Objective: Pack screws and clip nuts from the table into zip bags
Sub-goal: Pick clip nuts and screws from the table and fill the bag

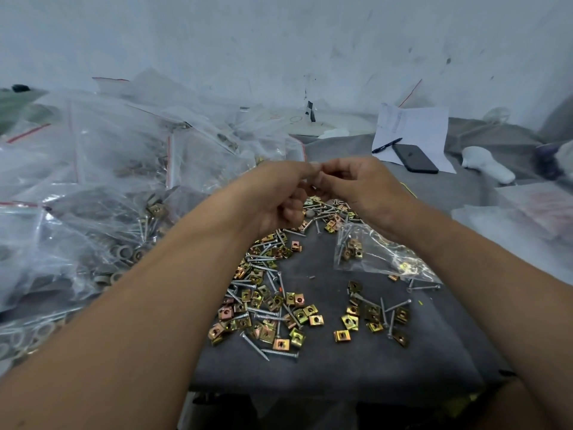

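1. Your left hand (279, 193) and right hand (362, 187) meet in the middle, fingers curled, pinching something too small to tell.
2. The screws and clip nuts (266, 299) lie near you, under your hands.
3. A part-filled zip bag (372, 252) lies right, nearest your right hand.
4. The bench (325, 367) has open room in front.

Zip bags (102, 187) left of screws (266, 293)

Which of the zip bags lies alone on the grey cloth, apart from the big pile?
The small zip bag under the right forearm, holding a few screws and clip nuts. All other filled bags are heaped at left.
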A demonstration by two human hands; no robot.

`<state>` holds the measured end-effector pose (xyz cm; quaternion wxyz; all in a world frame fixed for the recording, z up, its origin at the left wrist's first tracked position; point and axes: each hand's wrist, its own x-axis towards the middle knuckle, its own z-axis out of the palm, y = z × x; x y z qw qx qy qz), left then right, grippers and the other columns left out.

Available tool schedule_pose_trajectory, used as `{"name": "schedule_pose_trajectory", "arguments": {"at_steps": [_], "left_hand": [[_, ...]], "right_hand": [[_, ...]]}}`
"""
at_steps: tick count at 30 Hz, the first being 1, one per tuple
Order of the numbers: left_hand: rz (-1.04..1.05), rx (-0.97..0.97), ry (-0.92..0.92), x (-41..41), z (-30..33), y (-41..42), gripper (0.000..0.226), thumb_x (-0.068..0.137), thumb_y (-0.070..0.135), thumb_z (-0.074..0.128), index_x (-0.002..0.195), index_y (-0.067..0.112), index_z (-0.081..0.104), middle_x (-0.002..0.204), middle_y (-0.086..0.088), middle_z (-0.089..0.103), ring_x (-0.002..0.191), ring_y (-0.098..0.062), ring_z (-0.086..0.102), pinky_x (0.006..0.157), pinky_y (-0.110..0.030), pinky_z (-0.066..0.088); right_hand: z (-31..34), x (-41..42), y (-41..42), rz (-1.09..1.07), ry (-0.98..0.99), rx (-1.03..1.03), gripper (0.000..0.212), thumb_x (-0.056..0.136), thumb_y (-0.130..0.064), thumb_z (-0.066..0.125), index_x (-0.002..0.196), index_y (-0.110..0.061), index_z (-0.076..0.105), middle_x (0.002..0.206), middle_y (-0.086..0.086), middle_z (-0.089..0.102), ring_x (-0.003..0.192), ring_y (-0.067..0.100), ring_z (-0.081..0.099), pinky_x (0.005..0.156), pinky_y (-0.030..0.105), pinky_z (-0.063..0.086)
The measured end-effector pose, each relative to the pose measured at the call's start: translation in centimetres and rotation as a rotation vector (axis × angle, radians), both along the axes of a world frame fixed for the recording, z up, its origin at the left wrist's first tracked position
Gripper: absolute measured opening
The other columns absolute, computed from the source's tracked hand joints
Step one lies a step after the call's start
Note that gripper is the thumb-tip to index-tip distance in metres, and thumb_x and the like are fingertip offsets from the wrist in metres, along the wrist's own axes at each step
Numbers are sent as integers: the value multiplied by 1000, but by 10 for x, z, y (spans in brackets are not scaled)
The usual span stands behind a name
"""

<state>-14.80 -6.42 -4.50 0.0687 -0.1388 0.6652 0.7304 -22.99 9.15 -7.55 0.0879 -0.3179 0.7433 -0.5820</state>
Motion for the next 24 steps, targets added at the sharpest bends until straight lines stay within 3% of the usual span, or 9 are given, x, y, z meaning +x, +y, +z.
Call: {"name": "schedule_pose_trajectory", "arguments": {"at_steps": [2, 8, 12, 16, 20, 24], "left_hand": [[-8, -48, 35, 0, 0, -1, 23, 110, 30, 59, 93, 14, 58, 54, 8, 32, 39, -4, 23, 36, -16, 23], [3, -5, 19, 1, 2, -10, 28, 109, 23, 59, 84, 12, 52, 52, 8, 27, 39, -4, 21, 36, -16, 21], [-20, 49, -29, 0, 3, -14, 34, 107, 21, 56, 75, 17, 47, 51, 9, 24, 39, -5, 17, 35, -16, 18], [73, 364, -56, -2, 6, -25, 34, 96, 18, 49, 66, 22, 35, 62, 8, 18, 50, -9, 7, 39, -18, 11], [-9, 723, -73, 2, 3, -20, 23, 90, 17, 38, 72, 26, 27, 66, 8, 19, 54, -7, 8, 37, -21, 11], [-108, 812, -106, 4, -4, 0, 26, 92, 18, 35, 67, 17, 39, 65, 5, 27, 51, -6, 10, 36, -19, 13]], "right_hand": [[4, 3, 1, -21, 35, 7, 15, 94, -16, 75, 109, -15, 76, 100, 20, 76, 85, 22, 68, 86, 40, 56], [9, 7, 8, -2, -18, -55, 20, 93, -10, 74, 113, -7, 76, 98, 16, 77, 84, 16, 72, 80, 23, 57], [11, 6, 12, -5, 3, -15, 20, 92, -12, 76, 111, -8, 76, 97, 13, 78, 87, 20, 74, 82, 25, 59], [17, 1, 22, -82, 20, -74, 19, 90, -14, 77, 109, -10, 77, 94, 11, 78, 87, 23, 75, 81, 25, 59], [19, 3, 23, 46, -267, -406, 18, 91, -11, 72, 106, -1, 73, 98, 15, 75, 88, 21, 71, 79, 26, 58], [21, 9, 16, 94, -364, -442, 16, 96, -23, 67, 94, -11, 77, 100, 9, 75, 83, 13, 69, 70, 23, 55]]}}
